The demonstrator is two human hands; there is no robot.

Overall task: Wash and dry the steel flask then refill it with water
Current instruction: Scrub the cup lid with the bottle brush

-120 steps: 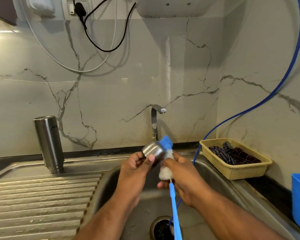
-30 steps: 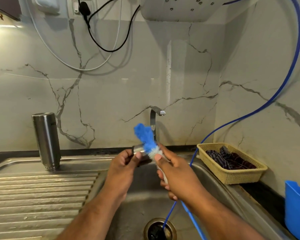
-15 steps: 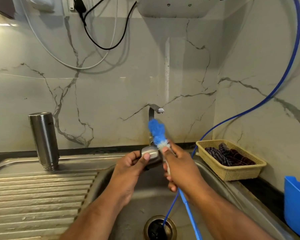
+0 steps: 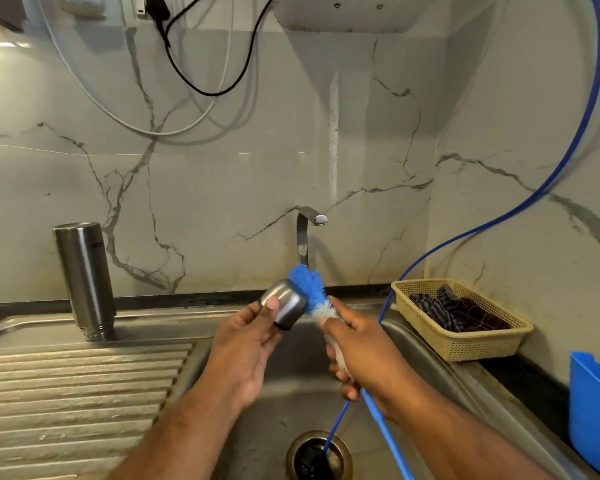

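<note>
– Steel flask (image 4: 84,278): where is it, how far along?
– Neck-down on the drainboard (image 4: 66,393), left of the sink (image 4: 291,389), seemingly washed. My right grip (image 4: 364,355) clutches the brush (image 4: 307,285) against the cap (image 4: 284,304), which is pinched in my left grip (image 4: 250,344). Drying and refilling remain, I judge.

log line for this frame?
left hand: holds steel cap | right hand: grips brush, head against steel cap | flask: inverted on drainboard
</note>
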